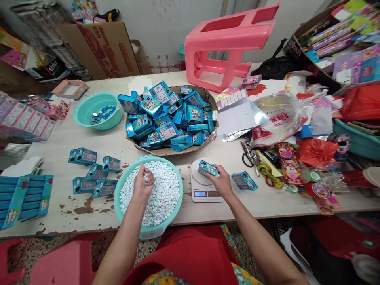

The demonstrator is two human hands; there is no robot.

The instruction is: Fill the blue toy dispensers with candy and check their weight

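My left hand (144,183) is over a turquoise basin (118,202) filled with small white candies (163,190). Its fingers are curled closed, and what they hold is hidden. Between the fingers and thumb of my right hand (222,182) is a small blue candy tin (208,168), with a round hole in its top. That tin is at the plate of a white digital scale (197,186) with a lit display; I cannot tell whether its full weight rests there. Just right of the hand, another blue tin (244,181) lies on the table.
Behind the basin stands a cardboard tray (135,145) heaped with blue tins. Several tins (96,171) lie at left, near packed display boxes (26,198). A second basin (78,114) holds small blue lids. A pink stool (192,55) stands behind; scissors (246,154) and wrappers clutter the right.
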